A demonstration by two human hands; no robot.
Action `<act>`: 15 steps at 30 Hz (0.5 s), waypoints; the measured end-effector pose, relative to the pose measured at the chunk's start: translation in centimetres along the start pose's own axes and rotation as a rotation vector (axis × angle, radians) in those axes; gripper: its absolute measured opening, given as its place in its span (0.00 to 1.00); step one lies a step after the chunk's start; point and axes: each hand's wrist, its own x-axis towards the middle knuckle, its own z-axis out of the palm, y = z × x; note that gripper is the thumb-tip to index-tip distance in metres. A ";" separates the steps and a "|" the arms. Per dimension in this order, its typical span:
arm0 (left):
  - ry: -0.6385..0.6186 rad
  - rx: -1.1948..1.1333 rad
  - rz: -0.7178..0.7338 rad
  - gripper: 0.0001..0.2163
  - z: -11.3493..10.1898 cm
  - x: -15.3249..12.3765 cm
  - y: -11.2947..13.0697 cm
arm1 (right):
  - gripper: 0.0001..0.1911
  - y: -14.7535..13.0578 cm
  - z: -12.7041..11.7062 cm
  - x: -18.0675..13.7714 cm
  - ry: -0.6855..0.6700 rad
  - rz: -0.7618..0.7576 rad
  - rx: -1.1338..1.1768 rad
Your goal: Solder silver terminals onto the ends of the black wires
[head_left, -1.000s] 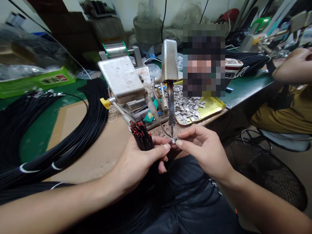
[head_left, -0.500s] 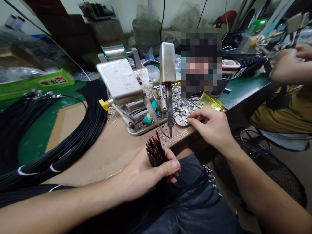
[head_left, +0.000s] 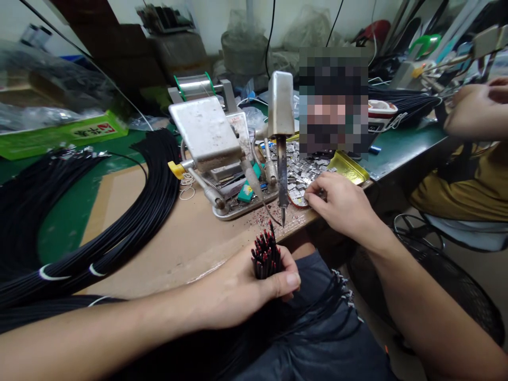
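Observation:
My left hand (head_left: 254, 288) is wrapped round a bundle of thin black cables (head_left: 265, 256), whose red-and-metal tips point upward. The rest of that bundle runs down across my lap. At the near edge of a yellow tray (head_left: 351, 168), my right hand (head_left: 337, 198) has thumb and forefinger pinched together over small flat metal connectors (head_left: 304, 172). Whatever lies between those fingertips is too small to make out. Just left of my right hand a soldering iron (head_left: 282, 174) hangs tip down in its stand, above the cable tips. A thin solder wire feeder (head_left: 260, 193) ends beside the iron's tip.
Large coils of black cable (head_left: 159, 180) lie on the left over cardboard (head_left: 115, 201). A solder spool (head_left: 194, 86) stands behind the metal stand (head_left: 202, 127). A fan (head_left: 448, 286) is low on the right. Another person's hands (head_left: 476, 108) are at far right.
My right hand's fingers have drawn closer together at the tray's edge. My left hand, with the cables, sits slightly further right and lower in view; the whole view has shifted a little.

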 end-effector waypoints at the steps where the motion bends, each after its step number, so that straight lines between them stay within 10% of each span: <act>1: -0.003 -0.002 0.003 0.10 0.0 0.0 -0.1 | 0.06 0.0 0.0 -0.1 0.009 -0.011 -0.020; 5: -0.006 -0.008 -0.013 0.09 -0.1 0.0 -0.2 | 0.06 0.6 -1.4 -0.6 0.053 -0.044 0.066; 10: -0.022 0.041 -0.023 0.07 -0.1 0.0 0.3 | 0.09 1.4 -4.9 -1.5 -0.224 -0.010 0.186; 15: -0.038 0.036 -0.044 0.08 0.0 -0.1 0.7 | 0.05 0.3 -3.2 -0.8 0.039 0.013 0.216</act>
